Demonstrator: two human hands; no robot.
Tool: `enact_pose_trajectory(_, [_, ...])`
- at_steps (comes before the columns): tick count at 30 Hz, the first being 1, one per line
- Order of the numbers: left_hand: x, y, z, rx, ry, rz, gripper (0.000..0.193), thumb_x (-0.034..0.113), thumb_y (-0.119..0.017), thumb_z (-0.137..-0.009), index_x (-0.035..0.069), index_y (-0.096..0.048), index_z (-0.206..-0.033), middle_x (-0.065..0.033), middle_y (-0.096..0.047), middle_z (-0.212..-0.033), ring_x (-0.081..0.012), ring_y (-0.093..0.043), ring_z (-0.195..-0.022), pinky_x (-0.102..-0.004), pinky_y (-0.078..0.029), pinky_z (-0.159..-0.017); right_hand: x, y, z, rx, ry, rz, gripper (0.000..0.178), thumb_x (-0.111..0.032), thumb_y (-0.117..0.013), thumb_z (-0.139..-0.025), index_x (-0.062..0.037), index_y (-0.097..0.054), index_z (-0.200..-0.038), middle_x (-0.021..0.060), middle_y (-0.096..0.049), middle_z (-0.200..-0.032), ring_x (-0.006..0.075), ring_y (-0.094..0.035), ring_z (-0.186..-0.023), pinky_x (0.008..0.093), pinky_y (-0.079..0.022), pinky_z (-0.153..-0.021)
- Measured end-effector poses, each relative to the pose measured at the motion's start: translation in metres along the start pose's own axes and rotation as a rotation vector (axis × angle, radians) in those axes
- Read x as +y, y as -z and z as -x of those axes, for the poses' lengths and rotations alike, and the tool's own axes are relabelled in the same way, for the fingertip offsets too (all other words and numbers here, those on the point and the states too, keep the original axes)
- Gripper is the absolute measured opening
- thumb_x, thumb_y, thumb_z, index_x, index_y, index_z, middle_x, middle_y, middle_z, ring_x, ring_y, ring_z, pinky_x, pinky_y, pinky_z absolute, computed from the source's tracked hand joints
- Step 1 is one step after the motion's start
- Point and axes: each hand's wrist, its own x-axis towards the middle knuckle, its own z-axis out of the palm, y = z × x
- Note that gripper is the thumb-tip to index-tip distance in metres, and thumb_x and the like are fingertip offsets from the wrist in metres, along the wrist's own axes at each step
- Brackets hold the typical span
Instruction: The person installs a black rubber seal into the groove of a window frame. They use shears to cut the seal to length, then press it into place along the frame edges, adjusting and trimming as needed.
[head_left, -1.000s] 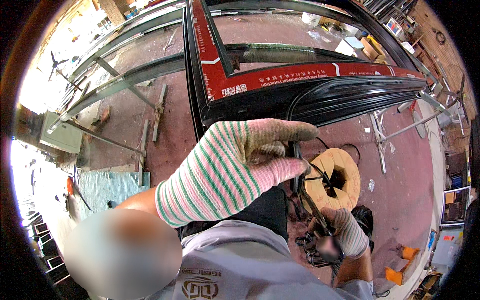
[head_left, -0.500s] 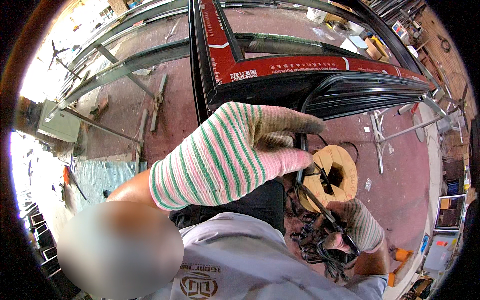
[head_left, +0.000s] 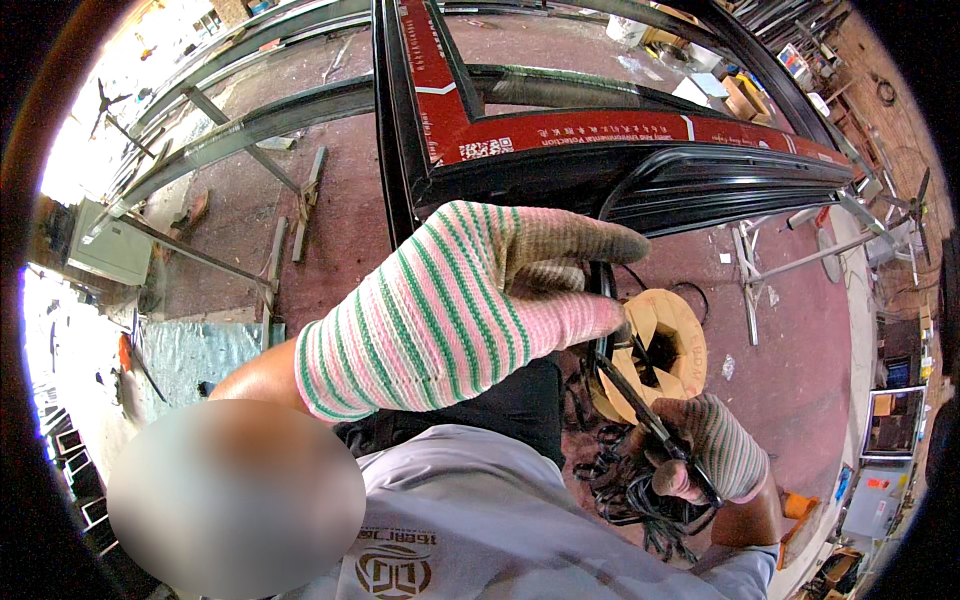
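Observation:
My left hand [head_left: 450, 310], in a pink, white and green striped glove with dark fingers, is beside the near edge of a black window frame [head_left: 560, 165] covered partly in red film. Its thumb and forefinger close around a black flexible strip [head_left: 598, 280] that runs up to the frame's side. Lower right, my right hand [head_left: 715, 450], in a similar glove, grips the same strip, or a piece lying along it, as it slants down past the cardboard spool [head_left: 690, 340]. The fingertips are partly hidden by the strip.
A tangle of black strip [head_left: 640, 500] hangs or lies below the spool. Metal stand legs [head_left: 745, 270] rise at right, and more stand legs [head_left: 275, 260] at left. A pale blue sheet [head_left: 205, 365] lies on the left floor. Boxes [head_left: 740, 98] stand at the far right.
The view has shifted slightly, so the spool and frame appear a little to the left. Both hands keep their grip and have hardly moved.

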Motion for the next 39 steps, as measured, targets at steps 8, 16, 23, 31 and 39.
enact_pose_trajectory(8, [-0.001,-0.001,0.0,0.017,-0.036,0.02,0.042,0.01,-0.075,-0.088,0.004,-0.065,-0.129,0.0026,-0.071,-0.098,-0.0037,-0.064,-0.09,-0.0201,-0.051,-0.078,0.017,0.006,0.003,0.017,-0.027,0.055,0.023,-0.002,-0.059,-0.076,0.0014,-0.066,-0.097,-0.0028,-0.053,-0.067,0.004,-0.047,-0.057,0.0188,-0.035,-0.044])
enact_pose_trajectory(16, [0.005,0.0,0.002,0.029,-0.001,-0.064,0.043,0.012,-0.076,-0.088,0.007,-0.065,-0.129,0.0074,-0.067,-0.088,0.0002,-0.058,-0.081,-0.0175,-0.046,-0.07,0.014,0.008,0.009,0.012,0.097,0.255,0.032,-0.002,-0.056,-0.084,0.0033,-0.062,-0.115,0.0152,-0.066,-0.094,0.0166,-0.065,-0.077,0.0244,-0.053,-0.063])
enact_pose_trajectory(23, [0.004,-0.002,0.002,0.034,-0.002,-0.027,0.043,0.011,-0.075,-0.088,0.006,-0.065,-0.13,0.006,-0.069,-0.091,-0.0001,-0.059,-0.081,-0.018,-0.047,-0.07,0.009,0.014,0.001,0.018,0.132,0.382,0.035,-0.031,-0.072,-0.077,0.0006,-0.062,-0.091,0.0081,-0.057,-0.067,0.0185,-0.054,-0.061,0.0331,-0.044,-0.057])
enact_pose_trajectory(31, [0.002,-0.002,0.001,0.031,0.01,0.009,0.041,0.01,-0.074,-0.088,0.007,-0.066,-0.128,0.0074,-0.068,-0.089,0.0004,-0.057,-0.078,-0.0178,-0.046,-0.069,0.016,0.005,0.005,0.036,-0.019,-0.056,0.047,-0.031,-0.075,-0.077,0.0045,-0.063,-0.105,0.0092,-0.07,-0.091,0.018,-0.065,-0.083,0.0301,-0.05,-0.074])
enact_pose_trajectory(39, [0.009,-0.001,0.002,0.02,0.061,-0.033,0.041,0.008,-0.074,-0.087,0.005,-0.066,-0.127,0.0032,-0.072,-0.098,-0.0018,-0.062,-0.084,-0.0192,-0.05,-0.074,0.034,0.015,0.013,-0.01,-0.022,0.097,0.048,0.007,-0.066,-0.076,0.0026,-0.059,-0.123,0.0087,-0.07,-0.096,0.0144,-0.064,-0.082,0.0256,-0.053,-0.071])
